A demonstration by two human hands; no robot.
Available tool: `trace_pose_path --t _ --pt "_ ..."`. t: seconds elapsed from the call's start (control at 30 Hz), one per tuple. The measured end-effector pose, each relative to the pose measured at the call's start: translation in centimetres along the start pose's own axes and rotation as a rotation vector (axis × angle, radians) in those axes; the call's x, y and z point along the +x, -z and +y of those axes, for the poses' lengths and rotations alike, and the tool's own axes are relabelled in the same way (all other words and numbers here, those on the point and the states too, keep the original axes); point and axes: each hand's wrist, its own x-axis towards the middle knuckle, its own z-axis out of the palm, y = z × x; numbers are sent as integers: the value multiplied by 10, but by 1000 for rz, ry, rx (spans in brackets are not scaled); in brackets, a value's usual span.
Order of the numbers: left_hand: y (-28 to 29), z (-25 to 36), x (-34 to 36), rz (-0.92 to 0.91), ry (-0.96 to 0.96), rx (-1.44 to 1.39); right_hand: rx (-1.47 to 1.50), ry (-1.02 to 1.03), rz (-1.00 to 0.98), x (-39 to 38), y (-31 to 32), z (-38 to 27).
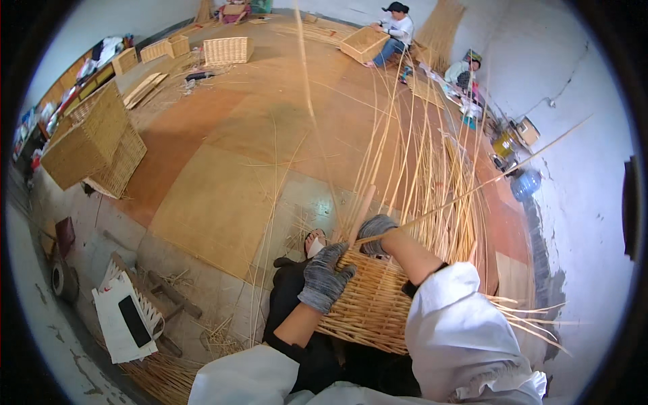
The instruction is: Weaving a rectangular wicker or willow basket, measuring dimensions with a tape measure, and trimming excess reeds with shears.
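My left hand [326,277], in a grey knit glove, is closed on the top edge of a partly woven wicker basket [370,307] held over my lap, beside an upright wooden stake [364,209]. My right hand [376,235], also gloved, is curled at the basket's upper edge just right of the stake; what its fingers hold is hidden behind them and the strands. A long pale strand [499,177] runs from there toward the upper right. Many loose strands [445,196] fan upward from the weave, and more stick out at the lower right.
Finished wicker baskets [94,142] stand at the left, others [227,51] farther back. Two people [398,28] [464,73] sit along the back right, one handling a basket. A wooden stool [175,304] is at lower left, a blue water jug [526,185] by the right wall.
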Motion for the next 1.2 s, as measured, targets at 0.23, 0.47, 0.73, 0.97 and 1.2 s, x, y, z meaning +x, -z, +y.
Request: trace_pose_path --t 0.23,0.47,0.73,0.97,1.2 --pt "3 -6 4 -67 135 -32 -180 -14 -154 14 42 23" --pt "-6 -20 4 -53 220 -247 447 -163 695 -148 -5 4" --pt "-3 -12 3 -81 49 -123 248 -248 1311 -156 -108 -38" --pt "-5 -3 0 -66 227 -71 2106 -6 1465 -124 -91 -48" --pt "-8 39 1 -111 -487 824 2708 281 1016 -106 -130 -24"
